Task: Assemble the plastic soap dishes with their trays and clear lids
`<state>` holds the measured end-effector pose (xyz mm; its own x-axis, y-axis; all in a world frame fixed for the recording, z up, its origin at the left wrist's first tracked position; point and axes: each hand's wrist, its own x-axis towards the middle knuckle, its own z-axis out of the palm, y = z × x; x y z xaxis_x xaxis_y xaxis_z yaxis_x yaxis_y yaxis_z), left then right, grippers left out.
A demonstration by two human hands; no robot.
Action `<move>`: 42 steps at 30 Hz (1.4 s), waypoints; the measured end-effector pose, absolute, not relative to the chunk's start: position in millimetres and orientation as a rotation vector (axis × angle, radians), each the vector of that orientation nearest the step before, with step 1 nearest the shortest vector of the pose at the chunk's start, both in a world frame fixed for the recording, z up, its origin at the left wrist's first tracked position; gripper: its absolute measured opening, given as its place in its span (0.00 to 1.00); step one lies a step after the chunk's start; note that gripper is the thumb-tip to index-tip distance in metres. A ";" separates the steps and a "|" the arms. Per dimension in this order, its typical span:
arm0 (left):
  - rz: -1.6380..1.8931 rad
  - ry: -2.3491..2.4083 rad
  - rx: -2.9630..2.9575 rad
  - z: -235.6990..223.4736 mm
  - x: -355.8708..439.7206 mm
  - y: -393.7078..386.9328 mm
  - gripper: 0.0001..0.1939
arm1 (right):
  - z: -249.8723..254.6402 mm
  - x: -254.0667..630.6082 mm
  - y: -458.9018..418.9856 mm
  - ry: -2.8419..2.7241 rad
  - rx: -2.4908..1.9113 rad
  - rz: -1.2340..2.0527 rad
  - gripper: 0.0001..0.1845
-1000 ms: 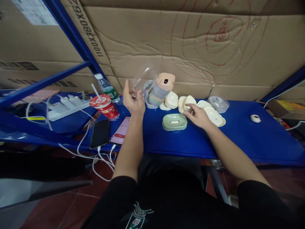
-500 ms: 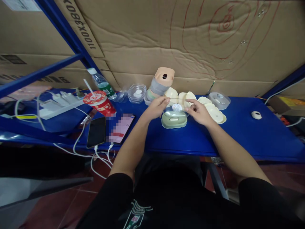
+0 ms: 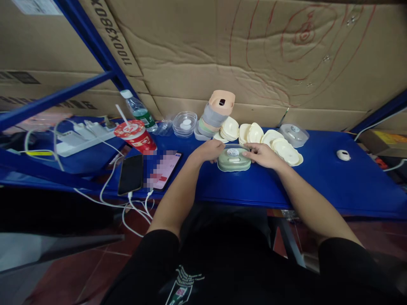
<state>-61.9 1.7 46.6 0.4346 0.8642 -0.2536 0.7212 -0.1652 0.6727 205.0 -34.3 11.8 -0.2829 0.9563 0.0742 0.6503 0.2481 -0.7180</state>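
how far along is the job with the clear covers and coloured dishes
Done: the green dish stands upright; no dish looks surely finished. In hand: the left hand and right hand are at the clear cover over it; whether it's seated, I can't tell. Left, it seems: the coloured stack stands uncovered, with spare clear covers beside it and cream pieces nearby.

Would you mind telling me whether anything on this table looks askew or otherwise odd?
The tall stack beyond the left hand looks askew: its upper pieces, topped by the peach one, sit right of the lower ones, so it seems to lean. No spill is visible.
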 end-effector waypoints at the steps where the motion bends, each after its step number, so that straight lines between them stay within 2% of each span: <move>1: 0.224 1.329 1.925 46.9 -61.3 1.2 0.14 | 13.7 205.2 -35.4 -2.029 -1.470 0.802 0.38; 5: 0.229 1.320 1.979 44.1 -59.3 0.4 0.14 | 18.8 206.5 -39.3 -2.056 -1.490 0.914 0.35; 10: 0.183 1.332 2.182 39.6 -55.5 -0.4 0.19 | 19.7 210.6 -39.5 -2.092 -1.534 0.870 0.34; 25: 0.291 1.124 2.379 17.6 -44.1 6.3 0.24 | 31.3 233.2 -39.4 -2.100 -1.518 1.287 0.45; 28: 0.289 1.116 2.393 16.8 -43.7 7.5 0.24 | 36.2 233.8 -41.3 -2.207 -1.613 1.095 0.42; 31: 0.323 1.089 2.386 16.5 -42.9 6.7 0.23 | 42.9 229.1 -47.8 -2.317 -1.634 0.501 0.39; 33: 0.359 1.055 2.358 16.7 -41.3 4.6 0.21 | 45.2 220.9 -53.5 -2.345 -1.445 0.260 0.38; 37: 0.286 0.997 2.104 18.1 -36.6 -0.1 0.20 | 43.8 199.2 -64.6 -2.513 -1.141 0.327 0.36; 42: 0.236 0.986 1.930 16.6 -35.0 1.2 0.21 | 42.4 197.6 -81.5 -2.609 -1.177 0.306 0.29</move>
<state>-35.0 1.2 16.6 0.6601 0.7181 -0.2203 0.5406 -0.2506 0.8031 197.6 -81.5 42.4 -0.6369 0.7561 0.1508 0.7007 0.6493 -0.2958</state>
